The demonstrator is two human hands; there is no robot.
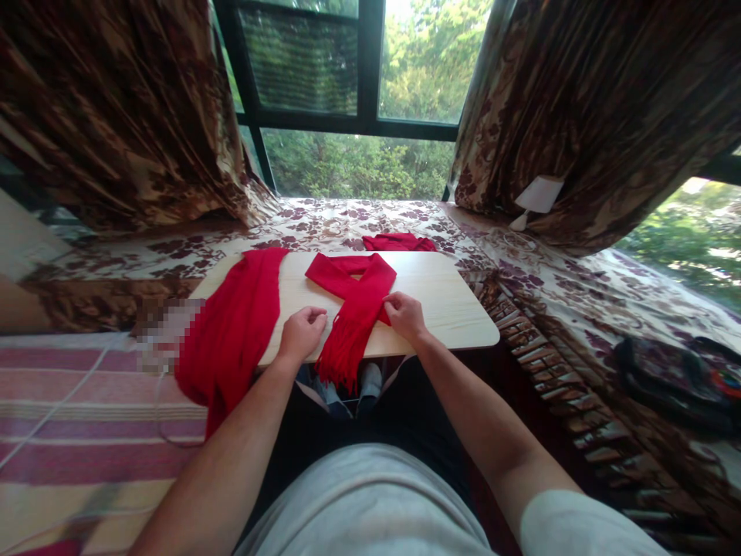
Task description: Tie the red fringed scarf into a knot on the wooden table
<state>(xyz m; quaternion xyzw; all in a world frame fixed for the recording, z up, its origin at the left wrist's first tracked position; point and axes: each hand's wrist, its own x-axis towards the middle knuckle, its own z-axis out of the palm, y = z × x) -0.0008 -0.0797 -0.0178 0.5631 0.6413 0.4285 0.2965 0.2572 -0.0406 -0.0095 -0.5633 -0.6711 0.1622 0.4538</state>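
Observation:
A red fringed scarf (362,301) lies on the pale wooden table (451,309), its two ends crossed below a loop at the far side. Its fringe hangs over the near edge. My right hand (405,315) pinches the scarf's right side, close to the crossing. To the left of the scarf, my left hand (302,333) rests at the table with fingers curled together and nothing visible in them. Another red cloth (243,324), long and bunched, drapes across the table's left end and hangs down beside my left forearm.
A folded red cloth (399,242) lies beyond the table on the flower-patterned window seat (324,220). A small white lamp (539,194) stands at the right by the curtain. A dark bag (671,382) sits far right. Left is a striped bed cover (63,409) with a cable.

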